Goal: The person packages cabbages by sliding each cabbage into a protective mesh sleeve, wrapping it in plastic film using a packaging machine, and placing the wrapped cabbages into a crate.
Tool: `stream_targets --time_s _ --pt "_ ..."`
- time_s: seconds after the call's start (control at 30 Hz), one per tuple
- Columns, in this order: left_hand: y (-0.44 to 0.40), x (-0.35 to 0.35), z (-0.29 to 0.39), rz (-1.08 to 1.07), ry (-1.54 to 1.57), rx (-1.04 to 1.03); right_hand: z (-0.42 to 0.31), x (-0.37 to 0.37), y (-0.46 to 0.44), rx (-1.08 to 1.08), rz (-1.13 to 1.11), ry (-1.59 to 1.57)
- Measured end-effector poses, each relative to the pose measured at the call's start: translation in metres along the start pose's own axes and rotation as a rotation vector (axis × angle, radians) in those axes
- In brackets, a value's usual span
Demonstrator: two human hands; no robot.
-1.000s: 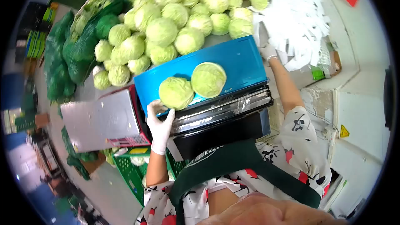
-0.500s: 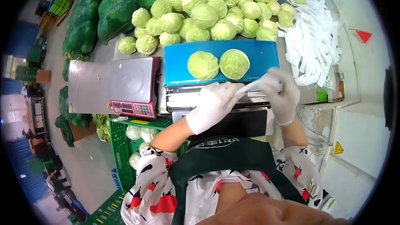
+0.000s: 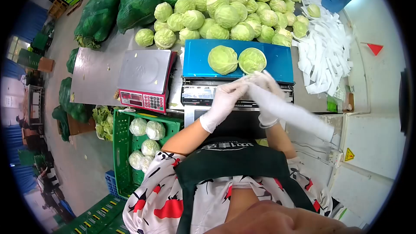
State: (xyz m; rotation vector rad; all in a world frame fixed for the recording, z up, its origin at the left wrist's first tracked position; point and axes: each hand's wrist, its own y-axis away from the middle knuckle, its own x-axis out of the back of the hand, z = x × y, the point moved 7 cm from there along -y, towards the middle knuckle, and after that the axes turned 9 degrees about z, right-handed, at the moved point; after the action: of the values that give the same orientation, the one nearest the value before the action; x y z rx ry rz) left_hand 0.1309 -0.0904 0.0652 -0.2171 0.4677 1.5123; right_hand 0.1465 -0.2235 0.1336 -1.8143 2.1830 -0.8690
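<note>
Both my hands wear white gloves and meet just in front of the blue wrapping-machine top (image 3: 195, 60). My left hand (image 3: 227, 102) is closed in a pinch on the near end of a white foam net sleeve (image 3: 286, 112). At that same end is my right hand (image 3: 269, 93), fingers bent and partly hidden behind the sleeve. The sleeve's loose end hangs out to the right, blurred. Two green cabbages sit side by side on the blue top: a left one (image 3: 222, 60) and a right one (image 3: 252, 60), which lies just beyond my fingertips.
Many cabbages (image 3: 227, 16) are heaped at the back, beside green mesh sacks (image 3: 151, 8). White foam sleeves (image 3: 323, 47) pile up at right. A red-trimmed scale (image 3: 145, 73) stands left. Below it, a green crate (image 3: 123, 147) holds several white-covered cabbages (image 3: 155, 130).
The foam sleeve, earlier stretched short between my hands, now trails to the right. My right hand has moved left, next to my left hand. The view has shifted slightly.
</note>
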Motion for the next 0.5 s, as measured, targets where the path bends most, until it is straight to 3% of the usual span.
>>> stream_targets --time_s 0.03,0.07,0.1,0.17,0.2,0.3,0.33,0.4,0.43,0.5 --pt "0.003 0.006 0.000 0.001 -0.082 0.040 -0.007 0.000 -0.007 0.082 -0.171 0.249" --pt "0.006 0.012 0.001 -0.002 -0.163 0.080 -0.004 -0.004 -0.012 0.336 -0.360 0.405" --pt "0.008 0.011 0.005 -0.029 0.063 0.063 0.014 0.002 -0.009 0.195 -0.409 0.263" --pt "0.013 0.011 0.010 -0.084 0.516 0.041 0.076 0.011 0.026 -0.406 -0.375 -0.312" --pt "0.013 0.014 0.019 -0.119 0.635 0.082 0.085 0.007 0.041 -0.587 -0.370 -0.474" --pt "0.020 0.026 0.019 -0.004 0.753 0.286 0.086 -0.019 0.084 -1.059 -0.803 -0.488" --pt "0.024 0.019 0.014 -0.086 0.673 0.390 0.056 -0.011 0.069 -0.751 -0.916 -0.585" --pt "0.044 0.012 0.006 -0.194 -0.134 0.087 0.024 0.005 0.033 -0.759 -0.567 -0.726" --pt "0.052 0.011 -0.016 -0.311 -0.225 0.081 0.036 0.015 0.014 -0.764 -0.562 -0.828" --pt "0.061 0.005 -0.033 -0.490 -0.322 0.097 0.027 0.022 -0.008 -0.674 -0.271 -1.110"
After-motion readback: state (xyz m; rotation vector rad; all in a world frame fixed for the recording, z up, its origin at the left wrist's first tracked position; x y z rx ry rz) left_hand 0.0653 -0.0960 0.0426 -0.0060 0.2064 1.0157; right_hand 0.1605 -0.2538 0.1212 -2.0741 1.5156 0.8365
